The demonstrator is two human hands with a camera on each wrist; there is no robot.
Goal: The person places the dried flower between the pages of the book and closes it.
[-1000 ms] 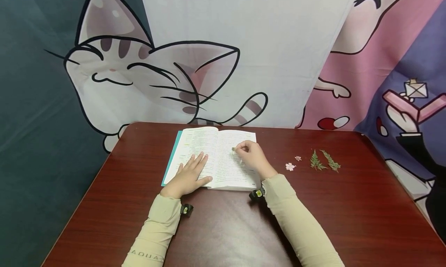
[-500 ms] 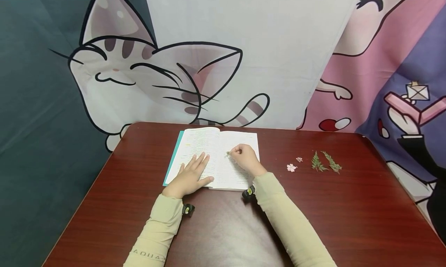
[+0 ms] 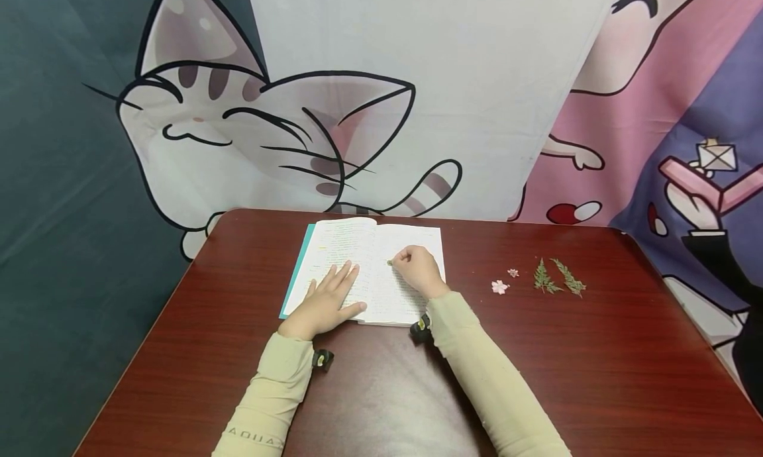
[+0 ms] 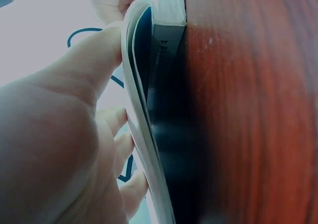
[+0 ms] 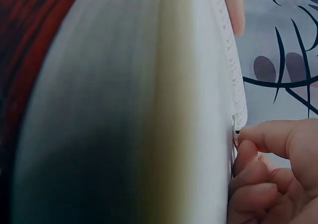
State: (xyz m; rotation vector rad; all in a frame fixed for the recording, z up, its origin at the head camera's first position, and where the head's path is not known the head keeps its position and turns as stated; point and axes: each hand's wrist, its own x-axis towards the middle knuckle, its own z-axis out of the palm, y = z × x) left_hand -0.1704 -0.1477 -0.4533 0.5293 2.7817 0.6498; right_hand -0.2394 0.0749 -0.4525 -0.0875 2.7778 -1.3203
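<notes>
An open book [image 3: 346, 235] with a teal cover lies near the far side of the table. My left hand [image 3: 322, 304] rests on its left page, fingers straight and spread; from the left wrist view, the thumb [image 4: 94, 55] lies over the lower edge of the pages. Over the right page, my right hand [image 3: 419, 271] pinches a tiny green plant sprig [image 3: 390, 263] between thumb and forefinger. The right wrist view shows the sprig [image 5: 234, 124] at the fingertips, close to the page surface, mostly hidden by the fingers.
To the right of the book lie a pale pink pressed flower [image 3: 499, 287], a smaller pink flower [image 3: 513, 273] and two green fern leaves, one upright [image 3: 545, 278] and one slanted [image 3: 570, 277]. A cartoon cat backdrop [image 3: 477, 79] hangs behind the brown table [image 3: 596, 364].
My right hand has moved left across the right page toward the book's middle with the sprig, then nearly stopped. My left hand stays in place on the left page.
</notes>
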